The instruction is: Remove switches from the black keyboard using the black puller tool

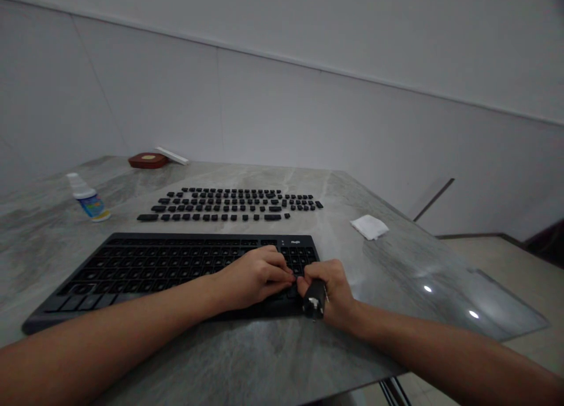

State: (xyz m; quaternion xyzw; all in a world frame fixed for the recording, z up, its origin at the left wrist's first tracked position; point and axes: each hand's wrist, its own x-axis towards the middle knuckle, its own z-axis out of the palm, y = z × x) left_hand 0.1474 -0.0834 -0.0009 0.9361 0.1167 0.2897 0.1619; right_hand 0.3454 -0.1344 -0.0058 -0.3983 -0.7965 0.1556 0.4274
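Note:
A black keyboard (176,265) lies on the table, most of its keycaps off and its bare key sockets showing. A few keycaps remain in its bottom left row. My left hand (259,277) rests over the number pad end, fingertips pinched together; what they hold is too small and dark to make out. Close beside it, my right hand (332,288) is wrapped round a dark-handled tool (315,300) with a shiny end toward me. The tool's working tip is hidden by the fingers near the keys. Behind the keyboard, loose black keycaps (220,208) are laid out in rows.
A white spray bottle (91,203) with a blue label stands at the left. Farther back are a reddish-brown case (147,161) and a white strip-like box (173,155) leaning on it. A folded white tissue (370,227) lies to the right on the grey marbled table (396,288).

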